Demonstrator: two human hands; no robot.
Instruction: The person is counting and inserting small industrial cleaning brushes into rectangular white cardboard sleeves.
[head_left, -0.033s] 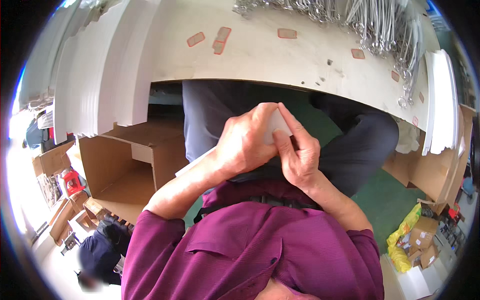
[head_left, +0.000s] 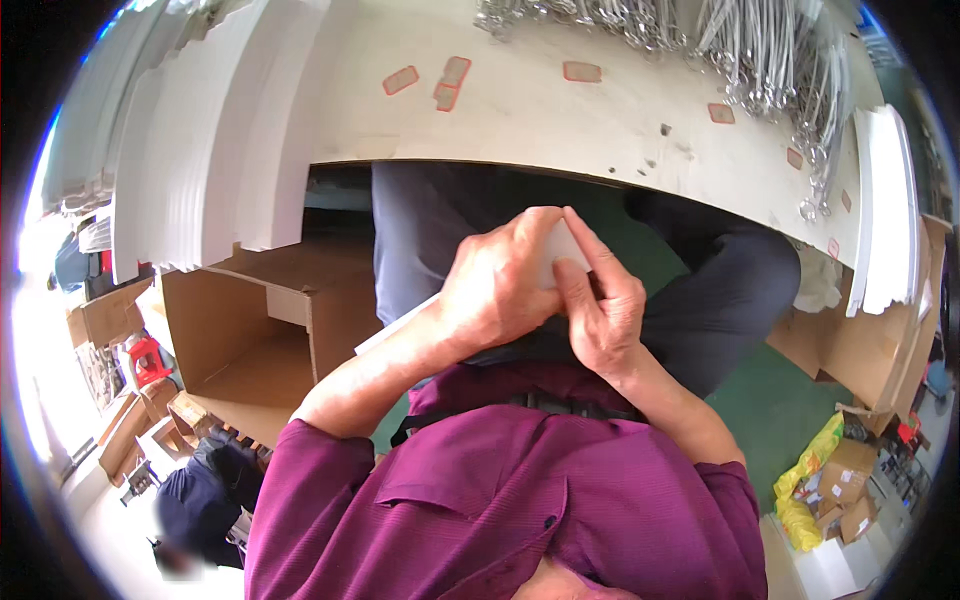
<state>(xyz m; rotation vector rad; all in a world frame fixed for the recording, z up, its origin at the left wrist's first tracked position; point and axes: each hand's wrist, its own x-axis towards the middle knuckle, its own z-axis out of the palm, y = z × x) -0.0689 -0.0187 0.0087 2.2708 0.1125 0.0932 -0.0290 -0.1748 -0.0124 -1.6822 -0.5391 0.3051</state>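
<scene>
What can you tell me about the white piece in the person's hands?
The white piece looks flat, perhaps card or plastic. Held above the legs, it is partly hidden by the left hand; the right hand pinches its exposed end between thumb and forefinger. A white strip beside the left forearm is probably its other end.

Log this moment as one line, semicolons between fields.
left hand: gripping white piece; right hand: pinching its end; table: looped metal pieces; left side: open carton

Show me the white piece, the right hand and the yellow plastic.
White piece (head_left: 569, 243): head view, exposed upper part.
Right hand (head_left: 606, 316): head view, middle, near the thumb's base.
Yellow plastic (head_left: 815, 451): head view, upper part.
</scene>
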